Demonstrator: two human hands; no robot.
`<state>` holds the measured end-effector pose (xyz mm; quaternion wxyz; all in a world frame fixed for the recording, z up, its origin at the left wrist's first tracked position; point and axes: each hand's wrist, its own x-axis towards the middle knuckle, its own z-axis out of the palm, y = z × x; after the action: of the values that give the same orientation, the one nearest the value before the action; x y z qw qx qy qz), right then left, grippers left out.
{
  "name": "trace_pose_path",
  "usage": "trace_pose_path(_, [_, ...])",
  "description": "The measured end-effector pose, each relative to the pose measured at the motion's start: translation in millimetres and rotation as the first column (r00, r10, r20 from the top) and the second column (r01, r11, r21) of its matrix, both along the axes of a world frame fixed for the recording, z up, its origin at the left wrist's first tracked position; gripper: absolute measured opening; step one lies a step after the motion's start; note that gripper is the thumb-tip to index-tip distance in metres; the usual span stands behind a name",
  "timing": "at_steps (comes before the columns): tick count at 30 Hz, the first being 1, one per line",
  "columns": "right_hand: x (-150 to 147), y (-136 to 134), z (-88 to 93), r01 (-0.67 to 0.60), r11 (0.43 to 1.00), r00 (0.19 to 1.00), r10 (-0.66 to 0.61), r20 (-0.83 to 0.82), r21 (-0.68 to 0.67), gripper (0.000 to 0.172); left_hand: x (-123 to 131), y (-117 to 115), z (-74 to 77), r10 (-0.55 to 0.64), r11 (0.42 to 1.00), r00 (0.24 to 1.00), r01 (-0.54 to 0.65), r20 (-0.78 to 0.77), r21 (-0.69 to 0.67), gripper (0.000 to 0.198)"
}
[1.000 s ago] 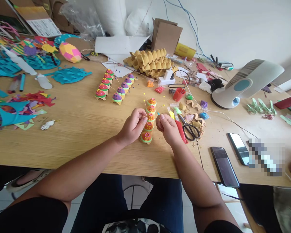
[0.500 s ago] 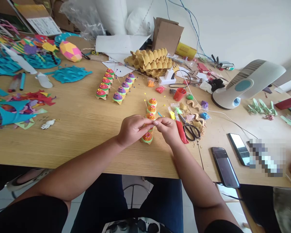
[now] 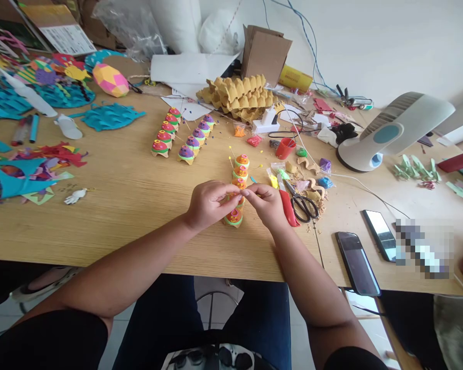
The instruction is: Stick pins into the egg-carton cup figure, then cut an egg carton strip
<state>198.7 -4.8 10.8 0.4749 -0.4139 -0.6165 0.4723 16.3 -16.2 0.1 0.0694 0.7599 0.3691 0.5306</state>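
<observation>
My left hand [image 3: 213, 204] and my right hand [image 3: 265, 204] meet at the fingertips, each closed in a pinch. Whatever lies between the fingertips is too small to make out. Below and behind them stands an orange caterpillar made from an egg-carton strip [image 3: 233, 218], with green bands, pink rings and yellow-tipped feelers; my fingers cover its middle. Farther back on the left are a red caterpillar [image 3: 165, 136] and a purple caterpillar [image 3: 193, 143] of the same make. Black-handled scissors [image 3: 306, 208] and a red-handled cutter [image 3: 289, 209] lie beside my right hand.
Bags of coloured clay [image 3: 273, 181], a red cup [image 3: 285, 148] and carton scraps lie past my right hand. A white fan [image 3: 389, 133] and two phones [image 3: 357, 262] are at the right. Egg cartons [image 3: 237, 95] are stacked behind; paper scraps [image 3: 57, 159] lie left.
My joined fingertips have shifted very slightly left over the orange caterpillar. The pinch stays much the same, and the whole view has moved a little.
</observation>
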Motion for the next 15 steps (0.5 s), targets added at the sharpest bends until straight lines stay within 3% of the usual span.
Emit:
trace_pose_path(3, [0.7,1.8,0.6,0.095,0.992,0.988,-0.105,-0.115,-0.083,0.038,-0.2,-2.1,4.0,0.018,0.998,0.999,-0.015,0.051,-0.061,0.008])
trace_pose_path(5, [2.5,4.2,2.2,0.077,0.981,0.961,-0.12,-0.249,-0.176,0.036,-0.1,-2.8,6.0,0.021,0.996,0.997,-0.014,0.075,-0.092,0.01])
trace_pose_path(10, [6.0,6.6,8.6,-0.169,0.928,0.877,-0.012,-0.481,-0.331,0.022,0.6,-2.4,5.0,0.012,0.992,0.996,-0.001,0.084,-0.122,0.015])
trace_pose_path(15, [6.0,5.1,9.5,-0.331,0.857,0.829,0.065,-0.556,-0.394,0.02,0.0,-1.0,1.4,0.014,0.991,0.996,-0.002,0.089,-0.132,0.019])
